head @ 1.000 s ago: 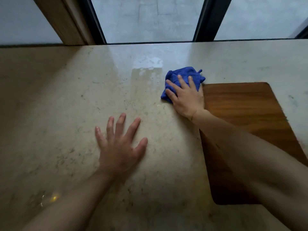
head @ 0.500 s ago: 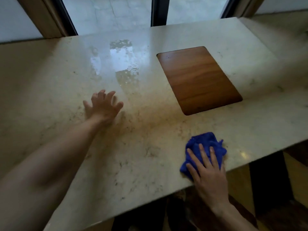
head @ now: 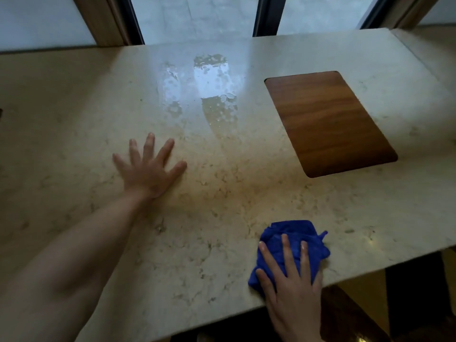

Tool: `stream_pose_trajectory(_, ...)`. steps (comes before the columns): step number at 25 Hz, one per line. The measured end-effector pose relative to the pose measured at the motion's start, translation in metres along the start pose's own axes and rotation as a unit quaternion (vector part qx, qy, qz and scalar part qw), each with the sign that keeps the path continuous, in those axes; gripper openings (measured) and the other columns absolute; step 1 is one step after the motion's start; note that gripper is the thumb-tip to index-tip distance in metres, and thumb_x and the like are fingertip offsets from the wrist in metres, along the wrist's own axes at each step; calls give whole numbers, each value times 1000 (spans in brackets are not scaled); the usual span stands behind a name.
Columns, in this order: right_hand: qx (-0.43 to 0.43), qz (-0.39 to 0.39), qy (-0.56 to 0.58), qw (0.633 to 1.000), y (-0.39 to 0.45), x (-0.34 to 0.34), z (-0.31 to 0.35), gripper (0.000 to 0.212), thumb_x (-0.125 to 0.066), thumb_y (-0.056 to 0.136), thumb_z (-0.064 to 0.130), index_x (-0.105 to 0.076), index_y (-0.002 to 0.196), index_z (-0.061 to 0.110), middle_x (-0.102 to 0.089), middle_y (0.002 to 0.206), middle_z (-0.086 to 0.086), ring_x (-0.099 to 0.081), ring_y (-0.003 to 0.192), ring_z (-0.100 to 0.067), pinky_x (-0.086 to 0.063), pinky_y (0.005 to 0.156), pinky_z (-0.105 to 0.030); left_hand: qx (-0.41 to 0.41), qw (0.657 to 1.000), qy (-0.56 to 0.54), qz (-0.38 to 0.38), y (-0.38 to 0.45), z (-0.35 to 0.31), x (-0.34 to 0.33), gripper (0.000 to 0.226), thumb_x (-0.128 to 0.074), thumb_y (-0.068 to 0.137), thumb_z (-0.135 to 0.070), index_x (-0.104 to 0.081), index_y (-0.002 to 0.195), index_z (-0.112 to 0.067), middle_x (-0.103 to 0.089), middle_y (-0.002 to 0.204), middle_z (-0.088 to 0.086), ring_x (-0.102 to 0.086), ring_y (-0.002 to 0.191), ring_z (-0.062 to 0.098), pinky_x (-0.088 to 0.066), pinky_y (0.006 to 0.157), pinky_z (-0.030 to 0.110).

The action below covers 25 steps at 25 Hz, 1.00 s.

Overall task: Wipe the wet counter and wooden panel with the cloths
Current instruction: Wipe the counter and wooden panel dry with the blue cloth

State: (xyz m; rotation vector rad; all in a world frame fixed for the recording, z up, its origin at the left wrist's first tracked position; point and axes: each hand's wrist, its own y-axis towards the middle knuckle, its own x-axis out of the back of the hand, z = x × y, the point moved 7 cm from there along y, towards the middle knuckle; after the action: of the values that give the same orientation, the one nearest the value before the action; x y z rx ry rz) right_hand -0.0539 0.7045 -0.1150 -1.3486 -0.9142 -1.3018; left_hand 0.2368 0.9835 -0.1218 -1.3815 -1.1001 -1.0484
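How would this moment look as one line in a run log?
right hand: flat on blue cloth at counter's near edge | left hand: flat on counter, empty | puddle: unwiped | wooden panel: untouched

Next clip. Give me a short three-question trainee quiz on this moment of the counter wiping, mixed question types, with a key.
1. True or false: the right hand presses the blue cloth flat near the counter's front edge.
2. Where is the water patch? A) on the wooden panel B) on the stone towards the window, left of the panel C) under the cloth
3. Fill in: the left hand lies ____ on the stone, holding nothing.

Key: 1 true; 2 B; 3 flat, fingers spread.
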Motion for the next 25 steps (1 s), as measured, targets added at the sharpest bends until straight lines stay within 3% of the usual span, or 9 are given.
stream_pose_trajectory(7, -4, -15, 26, 1000, 184, 8, 57, 62, -8, 95, 72, -7, 153, 51, -3, 167, 1, 2, 151, -38, -3, 109, -76, 0, 1000, 5, -28, 5, 2, 2, 83, -1, 77, -90, -2, 152, -55, 1, 169, -2, 2, 152, 40, 0, 112, 75)
stream_pose_trajectory(10, -11, -48, 13, 999, 280, 30, 69, 63, -13, 95, 70, -11, 154, 48, -7, 167, -4, -4, 150, -43, -5, 108, -78, -14, 999, 18, -27, 0, -1, 1, 81, -10, 82, -88, -14, 153, -51, -12, 168, 3, -10, 151, 43, -8, 110, 77)
stream_pose_trajectory(13, -24, 0, 28, 999, 402, 50, 85, 61, -11, 94, 70, 0, 152, 53, 7, 167, 1, 10, 151, -38, 5, 111, -73, -21, 1000, 19, -14, 2, -3, 0, 79, -21, 84, -85, -28, 153, -46, -21, 166, 5, -19, 149, 45, -13, 108, 78)
stream_pose_trajectory(19, -34, 13, 64, 997, 622, 91, 121, 61, -17, 93, 69, -13, 152, 53, 4, 167, 4, 11, 151, -37, 10, 111, -71, -40, 994, 28, -97, 2, -9, 12, 80, -49, 73, -81, -53, 141, -39, -42, 156, 10, -36, 141, 48, -20, 107, 78)
stream_pose_trajectory(22, -9, 10, 68, 998, 678, 98, 152, 58, -20, 93, 65, -20, 150, 54, -2, 167, 6, 8, 152, -34, 10, 112, -69, -38, 993, 34, -104, 4, -7, 9, 81, -50, 72, -82, -52, 141, -40, -43, 155, 10, -37, 140, 49, -22, 105, 78)
stream_pose_trajectory(25, 25, 16, 61, 998, 691, 99, 169, 58, -20, 92, 62, -21, 150, 53, -8, 167, 6, 5, 152, -34, 8, 113, -68, -30, 997, 25, -67, 3, -4, 5, 83, -46, 76, -83, -42, 148, -42, -32, 161, 8, -26, 146, 48, -16, 107, 80)
